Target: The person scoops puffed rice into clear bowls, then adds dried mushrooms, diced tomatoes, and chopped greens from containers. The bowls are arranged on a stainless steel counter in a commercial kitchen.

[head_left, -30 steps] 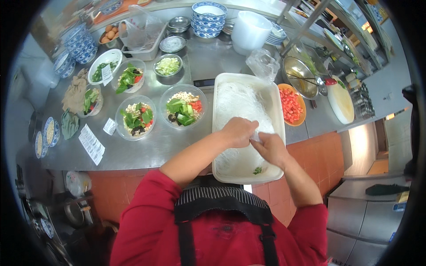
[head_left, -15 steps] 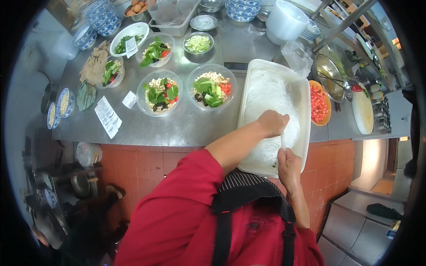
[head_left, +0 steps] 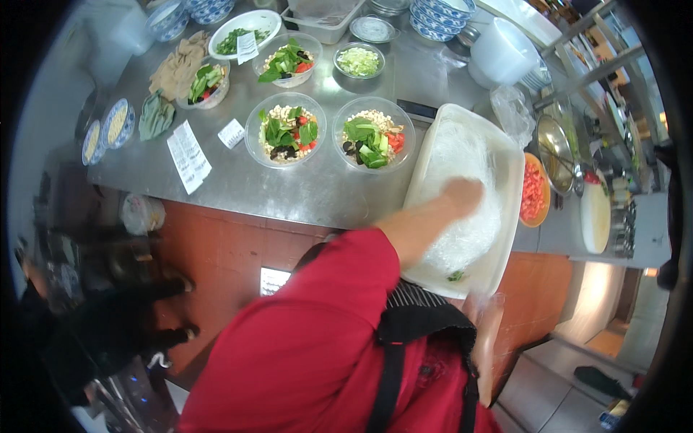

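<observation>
A deep white plastic tub (head_left: 511,216) holds a mass of translucent pale noodles (head_left: 462,242). My left hand (head_left: 462,196) is over the noodles; it is smeared by motion and its fingers cannot be made out. My right hand (head_left: 482,307) is beside the tub's near right corner, also blurred, so what it holds, if anything, does not show. A scrap of green leaf (head_left: 455,276) lies at the tub's near end. Left of the tub stand two clear round bowls, a right one (head_left: 373,135) and a left one (head_left: 286,130), with greens, red pieces, black pieces and pale beans.
Behind them are another filled clear bowl (head_left: 289,59), a metal bowl of chopped pale greens (head_left: 359,60) and a white dish of herbs (head_left: 245,32). An orange bowl of red cubes (head_left: 534,189) sits right of the tub. Printed slips (head_left: 189,157) lie leftward. A dark-clothed person (head_left: 108,332) is at lower left.
My hands have drawn apart: the right moved down to the tub's near corner, while the left stays over the noodles. The whole view has shifted and tilted. The person at left shows more.
</observation>
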Tool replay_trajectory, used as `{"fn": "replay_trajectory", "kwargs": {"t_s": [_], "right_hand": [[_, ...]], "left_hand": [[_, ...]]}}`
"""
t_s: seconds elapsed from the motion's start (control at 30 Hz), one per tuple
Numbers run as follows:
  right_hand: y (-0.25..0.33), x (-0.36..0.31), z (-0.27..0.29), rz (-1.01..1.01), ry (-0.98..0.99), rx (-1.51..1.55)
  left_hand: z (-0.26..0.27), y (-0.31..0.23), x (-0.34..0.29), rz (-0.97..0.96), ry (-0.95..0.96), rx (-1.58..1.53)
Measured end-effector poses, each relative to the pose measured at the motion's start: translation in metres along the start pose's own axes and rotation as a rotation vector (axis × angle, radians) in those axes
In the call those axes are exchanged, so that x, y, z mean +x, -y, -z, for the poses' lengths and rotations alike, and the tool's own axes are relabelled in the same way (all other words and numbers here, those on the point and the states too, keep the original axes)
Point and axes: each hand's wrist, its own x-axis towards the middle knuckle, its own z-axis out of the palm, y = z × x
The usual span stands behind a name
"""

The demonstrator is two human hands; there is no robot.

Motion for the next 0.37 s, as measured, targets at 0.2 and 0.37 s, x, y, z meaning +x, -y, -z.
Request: {"fn": "replay_trajectory", "kwargs": {"t_s": [0.2,0.37], "right_hand": [[0.043,0.069,0.049,0.175,0.185,0.197],[0.103,0.18,-0.023,0.373,0.453,0.009]], "left_hand": [[0.001,-0.025,0.014,-0.004,0.046,-0.124],[-0.001,-0.038,0.0,-0.107,-0.047,0.002]]}}
